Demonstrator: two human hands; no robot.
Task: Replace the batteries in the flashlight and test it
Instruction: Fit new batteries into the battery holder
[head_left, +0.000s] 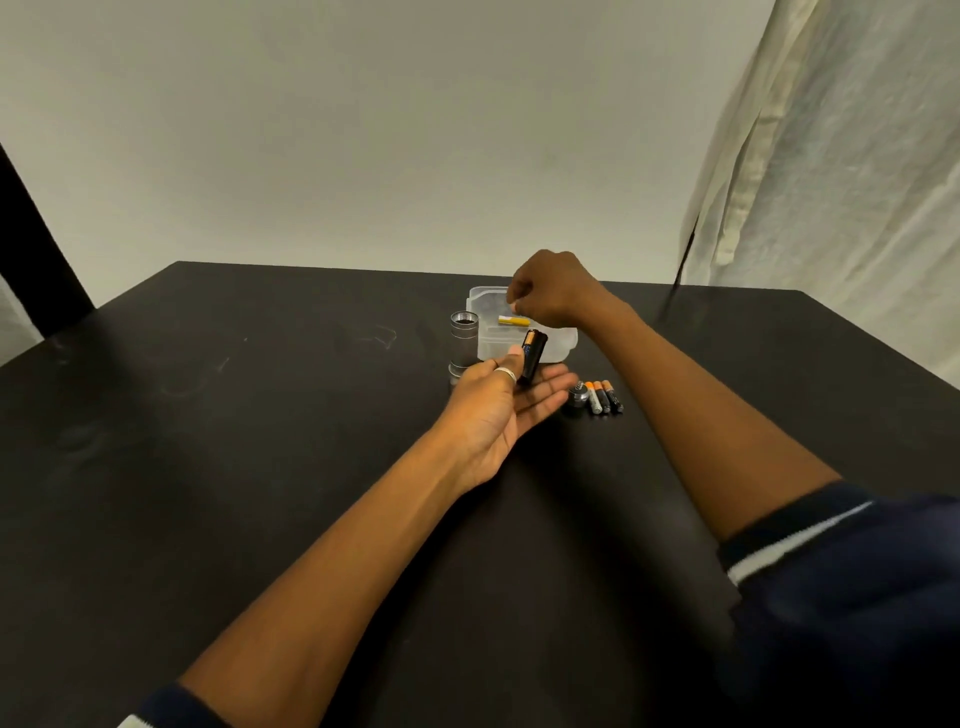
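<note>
My left hand (506, 400) lies palm up and holds a black battery holder (535, 356) upright, thumb against it, with one orange-topped battery showing in it. My right hand (550, 291) hovers over a clear plastic box (563, 343) with its fingers curled together; whether it pinches anything I cannot tell. A yellow battery (514, 321) lies in the box just below those fingers. The silver flashlight body (464, 343) stands upright with its threaded end open, left of the box. Three used batteries (603, 397) lie side by side beside the flashlight's end cap (576, 397).
Everything sits on a black table (260, 415) whose far edge runs just behind the box. A pale curtain (831, 156) hangs at the right, and a dark post (36, 249) stands at the far left.
</note>
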